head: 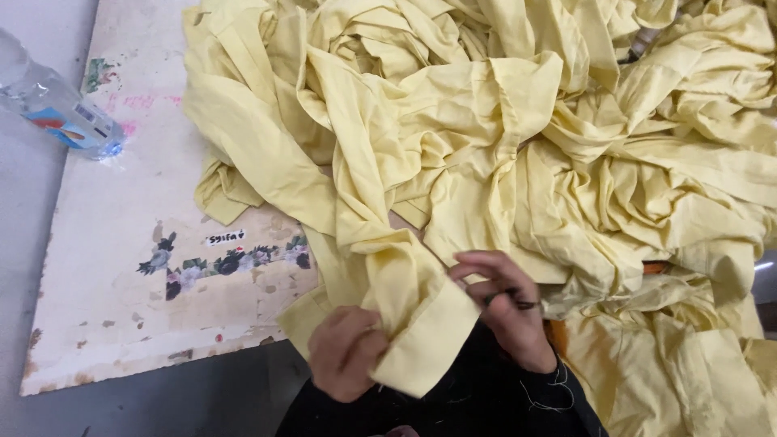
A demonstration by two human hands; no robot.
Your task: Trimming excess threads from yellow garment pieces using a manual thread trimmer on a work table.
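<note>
The left hand (346, 354) has its grip closed on a folded end of yellow cloth, a cuff (421, 340) of some kind, low in the middle of the picture, just in front of the person's dark clothes. The cuff is part of a long yellow piece that runs up into the big yellow cloth pile (526, 146). The pile covers most of the tabletop (121, 267) and spills over on the right.

The right hand (506, 311) is just beside the cuff. Its grip is closed on a small dark tool (511, 302), maybe little snips, but it is too small to tell for sure. A few loose threads (550, 388) lie on the dark sleeve.

It looks like the step in hand is cleaning up the cuff, with one hand holding it still and the other bringing the tool to its edge. The next move would need the cuff held flat and tight, and the tool kept right at the edge so it does not nick the cloth.

A clear plastic bottle (57, 109) lies at the far left corner, well apart from the hands. The tabletop is worn, with a strip of flower pictures (227, 263) on it
</note>
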